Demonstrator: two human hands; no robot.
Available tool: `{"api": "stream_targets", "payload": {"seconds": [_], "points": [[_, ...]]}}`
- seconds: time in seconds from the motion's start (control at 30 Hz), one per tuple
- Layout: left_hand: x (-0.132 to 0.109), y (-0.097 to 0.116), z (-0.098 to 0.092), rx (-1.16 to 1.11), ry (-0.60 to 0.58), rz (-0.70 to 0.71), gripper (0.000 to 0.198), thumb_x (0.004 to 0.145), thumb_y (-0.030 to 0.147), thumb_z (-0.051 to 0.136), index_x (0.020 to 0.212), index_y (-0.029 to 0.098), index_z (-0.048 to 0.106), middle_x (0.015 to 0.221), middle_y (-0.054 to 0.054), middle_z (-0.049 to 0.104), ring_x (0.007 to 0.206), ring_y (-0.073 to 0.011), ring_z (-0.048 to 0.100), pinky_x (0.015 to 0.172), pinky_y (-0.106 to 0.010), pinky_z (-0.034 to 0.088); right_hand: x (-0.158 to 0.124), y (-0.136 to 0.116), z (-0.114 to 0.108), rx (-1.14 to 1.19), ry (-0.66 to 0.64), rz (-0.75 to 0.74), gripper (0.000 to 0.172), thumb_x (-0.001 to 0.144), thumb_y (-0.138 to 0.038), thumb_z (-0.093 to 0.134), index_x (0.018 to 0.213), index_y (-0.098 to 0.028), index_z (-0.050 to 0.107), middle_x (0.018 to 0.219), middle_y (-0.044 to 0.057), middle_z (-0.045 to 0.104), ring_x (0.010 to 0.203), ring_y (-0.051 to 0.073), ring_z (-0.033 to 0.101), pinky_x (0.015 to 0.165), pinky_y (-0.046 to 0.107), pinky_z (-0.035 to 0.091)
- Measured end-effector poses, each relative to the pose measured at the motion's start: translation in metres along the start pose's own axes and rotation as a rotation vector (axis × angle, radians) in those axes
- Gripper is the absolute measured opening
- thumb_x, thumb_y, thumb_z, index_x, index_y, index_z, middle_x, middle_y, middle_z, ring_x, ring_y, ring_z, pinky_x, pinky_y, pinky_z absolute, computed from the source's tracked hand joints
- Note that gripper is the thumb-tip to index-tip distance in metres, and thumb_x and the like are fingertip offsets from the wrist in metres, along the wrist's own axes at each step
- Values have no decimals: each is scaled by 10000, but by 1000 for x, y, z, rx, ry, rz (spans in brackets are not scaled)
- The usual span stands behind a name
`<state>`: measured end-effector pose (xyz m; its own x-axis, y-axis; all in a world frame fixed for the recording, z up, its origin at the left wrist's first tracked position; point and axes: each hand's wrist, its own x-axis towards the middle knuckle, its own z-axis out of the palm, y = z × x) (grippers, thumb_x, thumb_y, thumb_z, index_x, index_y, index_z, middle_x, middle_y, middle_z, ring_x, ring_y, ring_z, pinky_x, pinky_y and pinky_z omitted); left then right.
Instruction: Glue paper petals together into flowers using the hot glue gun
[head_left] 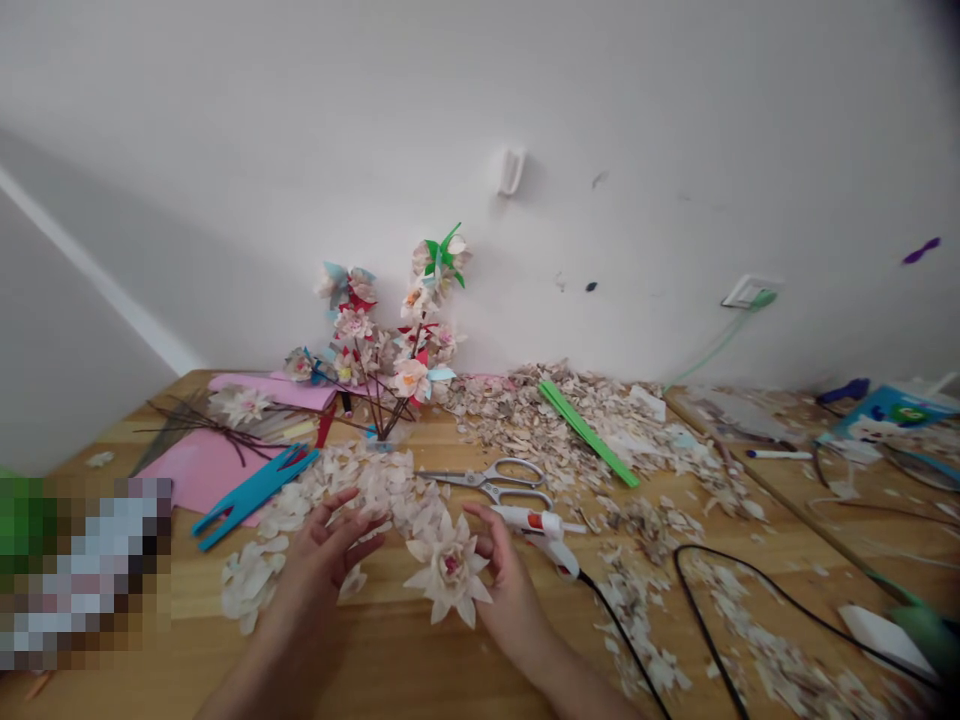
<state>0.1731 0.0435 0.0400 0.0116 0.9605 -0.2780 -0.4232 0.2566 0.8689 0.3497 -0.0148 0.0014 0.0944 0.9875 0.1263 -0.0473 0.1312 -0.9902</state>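
Note:
My right hand (504, 575) grips a handmade flower (448, 570) with pointed off-white petals and a pink centre, held above the near part of the table. To its left, my left hand (337, 540) is open with its fingers apart over a spread of loose pale petals (409, 500), and nothing shows in it. Just beyond my right hand lie grey scissors (495, 480) and a white hot glue gun (544, 530) with a black cord. Behind the petals stands a bunch of finished flowers on brown twigs (375, 370).
Pale scraps (510, 420) cover the back of the wooden table (420, 670). A green strip (589, 433) lies among them, and a blue paper strip (255, 495) is at left near pink sheets (199, 465) and twigs (217, 430). The glue gun's cord (626, 640) runs toward the near edge.

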Motion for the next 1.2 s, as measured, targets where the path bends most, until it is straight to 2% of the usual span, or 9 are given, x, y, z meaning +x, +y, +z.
{"api": "stream_targets", "payload": {"seconds": [0.07,0.27,0.47,0.6,0.7,0.83,0.97,1.2], "points": [[-1,0,1,10,-5,-3,432,589,152,756,966,169,547,721,-34,727,727,-174,697,639,-238,554,0,2,0,9,-1,8,569,699,-178,658,1187,-267,379,860,20,674,822,205,660,676,311,514],[1,-1,0,-4,34,8,462,529,178,784,936,169,566,689,-30,717,719,-194,696,635,-250,547,-1,9,0,-23,25,-26,624,661,-158,694,1200,-257,397,932,46,685,846,207,657,744,335,510],[5,-4,-2,-8,29,14,468,523,175,785,932,170,557,665,-11,700,693,-186,695,633,-258,554,-2,11,-2,-22,21,-20,622,674,-163,678,1215,-260,388,994,64,679,853,204,657,721,321,518],[4,-4,-2,23,21,4,454,542,182,775,935,166,549,691,-18,694,707,-194,697,619,-266,555,-4,11,-3,-44,17,0,625,674,-150,668,1221,-262,387,926,42,684,824,204,662,721,329,523],[0,-1,-2,57,-1,-32,432,556,181,762,931,166,550,705,-16,689,736,-208,697,633,-285,554,-6,13,-3,-44,48,-12,601,690,-158,662,1213,-266,388,892,30,680,818,205,666,740,339,526],[-5,1,1,69,-43,-82,431,559,167,750,939,169,547,677,-3,687,709,-198,690,652,-303,554,-8,14,-2,4,102,-34,614,694,-226,688,1210,-258,356,934,66,676,804,220,672,685,331,539],[-7,-3,4,73,-78,-137,441,552,162,749,941,166,542,677,-17,693,699,-209,688,628,-314,553,-10,14,-1,24,125,-23,628,689,-233,693,1201,-266,330,889,55,682,798,223,677,671,321,540],[-10,-9,6,77,-130,-187,442,537,172,762,919,169,539,655,-28,690,662,-193,683,553,-258,534,-12,17,0,50,76,-21,591,714,-191,654,1192,-276,318,954,56,682,841,206,675,664,291,533]]}}
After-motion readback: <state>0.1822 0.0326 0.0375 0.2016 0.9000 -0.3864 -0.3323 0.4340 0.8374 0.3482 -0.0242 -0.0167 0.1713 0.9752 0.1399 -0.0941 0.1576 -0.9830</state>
